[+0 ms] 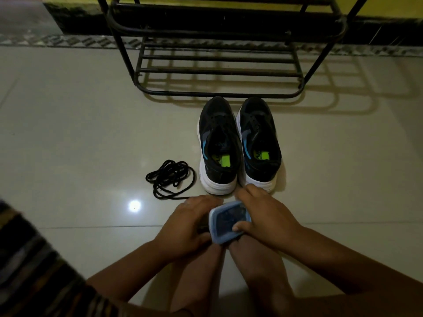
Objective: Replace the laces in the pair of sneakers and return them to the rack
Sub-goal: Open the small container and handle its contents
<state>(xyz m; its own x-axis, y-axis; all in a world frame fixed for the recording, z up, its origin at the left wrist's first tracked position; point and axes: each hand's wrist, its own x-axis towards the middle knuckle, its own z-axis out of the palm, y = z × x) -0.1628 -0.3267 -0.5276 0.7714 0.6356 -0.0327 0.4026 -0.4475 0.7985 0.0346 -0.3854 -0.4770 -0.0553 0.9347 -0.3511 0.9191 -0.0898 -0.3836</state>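
The person is busy with a small box [229, 221], held low in front of their feet [229, 282]. It has a pale blue lid and something dark shows through it, maybe the new laces, but that is too dim to tell. This looks like the step of getting the new laces ready.

The shoes [239, 145] stand side by side on the floor [68, 133], toes toward the rack [219, 72] and just in front of it. The left shoe looks like it has no lace. The right shoe has some dark lacing near its tongue, though it is hard to be sure. A loose black lace [170, 179] lies in a heap on the floor just left of the shoes.

The left hand [190, 227] curls round the left side of the box and holds it from below. The right hand [263, 213] lies over the top right, thumb pinching the near edge of the lid. Both grips are closed on the box. Both wrists bend in toward each other, and the arms come in from the bottom corners.

Next the lid likely has to come off. That calls for one hand to hold the box steady while the other lifts the lid at its edge
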